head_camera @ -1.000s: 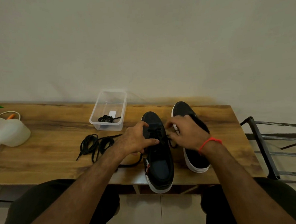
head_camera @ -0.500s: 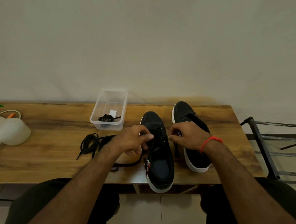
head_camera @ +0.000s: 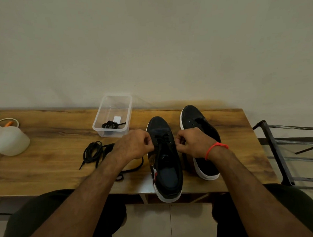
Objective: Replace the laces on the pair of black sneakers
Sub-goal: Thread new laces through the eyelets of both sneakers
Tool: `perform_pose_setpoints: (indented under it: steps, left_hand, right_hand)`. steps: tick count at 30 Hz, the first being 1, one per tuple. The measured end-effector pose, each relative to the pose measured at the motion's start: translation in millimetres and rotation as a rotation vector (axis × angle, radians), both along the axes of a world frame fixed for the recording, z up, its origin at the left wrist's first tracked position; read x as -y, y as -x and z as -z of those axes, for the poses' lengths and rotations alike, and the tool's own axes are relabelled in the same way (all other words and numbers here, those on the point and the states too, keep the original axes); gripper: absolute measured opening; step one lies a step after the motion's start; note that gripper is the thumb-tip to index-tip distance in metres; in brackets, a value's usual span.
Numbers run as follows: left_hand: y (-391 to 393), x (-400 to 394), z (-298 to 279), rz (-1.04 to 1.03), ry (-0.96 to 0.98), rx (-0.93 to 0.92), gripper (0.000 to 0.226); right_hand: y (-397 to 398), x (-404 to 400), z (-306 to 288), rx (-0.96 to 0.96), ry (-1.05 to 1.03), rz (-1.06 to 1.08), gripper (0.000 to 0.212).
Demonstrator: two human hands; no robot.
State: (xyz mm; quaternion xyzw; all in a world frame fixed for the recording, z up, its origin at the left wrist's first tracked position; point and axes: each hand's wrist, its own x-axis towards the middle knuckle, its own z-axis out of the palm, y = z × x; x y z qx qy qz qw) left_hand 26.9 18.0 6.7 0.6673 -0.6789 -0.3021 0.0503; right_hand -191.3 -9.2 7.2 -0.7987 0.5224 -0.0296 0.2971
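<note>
Near shoe lies long way, heel at table edge, toe at wall. Left hand and right hand sit each side, each pinching lace end. Pull goes sideways, outward. Farther right, second shoe has bare holes.

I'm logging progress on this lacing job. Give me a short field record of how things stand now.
near sneaker: partly laced, on table
far sneaker: eyelets bare
left hand: pinches lace at near sneaker's left side
right hand: pinches lace at its right side
loose laces: heaped on table, left of the hands
clear tub: holds one bundled lace
</note>
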Motion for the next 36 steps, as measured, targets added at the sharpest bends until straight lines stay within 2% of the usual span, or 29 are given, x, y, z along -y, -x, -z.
perform_pose_setpoints:
  steps: [8, 12, 16, 18, 21, 24, 26, 31, 33, 36]
  left_hand:
    - [-0.6, 0.0, -1.9, 0.002, -0.046, 0.014, 0.009]
    - [-7.7, -0.5, -2.1, 0.022, -0.152, -0.183, 0.003]
    - [-21.4, 2.9, -17.2, -0.018, -0.099, -0.297, 0.007]
    - [-26.6, -0.4, -36.3, -0.057, -0.091, -0.395, 0.013]
    - [-31.5, -10.7, -68.4, -0.129, -0.114, -0.622, 0.02]
    - [-31.6, -23.7, -101.0, -0.185, -0.106, -0.825, 0.026]
    - [-29.2, -30.6, -123.9, -0.197, -0.117, -0.937, 0.034]
    - [-25.3, -38.2, -175.6, -0.144, -0.102, -1.098, 0.046]
    - [-21.5, -40.3, -197.0, -0.107, -0.062, -1.108, 0.046]
    - [-15.0, -44.1, -228.6, -0.053, -0.004, -1.071, 0.046]
  right_hand:
    - [4.4, 1.0, -3.3, -0.043, -0.024, -0.011, 0.005]
    - [8.5, 2.2, -2.9, 0.007, -0.025, 0.033, 0.008]
    - [14.2, 3.3, -12.4, 0.056, -0.049, 0.072, 0.014]
    - [11.9, 2.3, -22.1, 0.172, -0.084, 0.119, 0.023]
    - [6.0, -0.3, -37.8, 0.457, -0.121, 0.186, 0.034]
    - [2.3, -3.7, -57.4, 0.779, -0.101, 0.219, 0.032]
    - [0.1, -9.3, -77.0, 0.909, -0.087, 0.204, 0.03]
    - [-7.8, -24.5, -125.8, 0.979, 0.03, 0.161, 0.019]
    - [-11.2, -26.7, -146.1, 1.008, 0.062, 0.149, 0.011]
    - [-17.1, -28.3, -179.6, 1.021, 0.164, 0.127, 0.01]
